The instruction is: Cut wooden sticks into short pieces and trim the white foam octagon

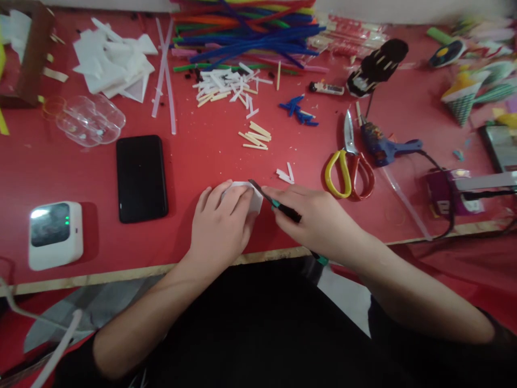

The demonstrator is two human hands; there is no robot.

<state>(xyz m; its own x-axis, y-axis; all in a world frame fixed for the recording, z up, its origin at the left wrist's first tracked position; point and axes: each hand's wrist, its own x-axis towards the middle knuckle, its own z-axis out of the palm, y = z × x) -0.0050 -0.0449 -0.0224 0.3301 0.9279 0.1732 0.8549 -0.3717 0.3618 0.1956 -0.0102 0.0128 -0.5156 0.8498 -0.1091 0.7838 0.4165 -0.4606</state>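
My left hand (221, 218) holds a small piece of white paper (255, 200) near the table's front edge, its fingers bent over the paper and partly hiding it. In my right hand (317, 213) is a pair of scissors (287, 211) with black and green handles. Their dark blade lies at the upper right of the paper; most of the grip is covered by my fingers. Just above this hand rest a few short white strips (286, 173). Farther back are short pale sticks (256, 136) and a pile of white-wrapped sticks (226, 83).
Yellow-and-red scissors (349, 161) and a blue glue gun (383, 143) lie at right. A black phone (141, 179) and a white device (55, 235) occupy the left. Pipe cleaners (250, 35), blue pieces (299, 111) and white paper scraps (115, 62) lie farther back.
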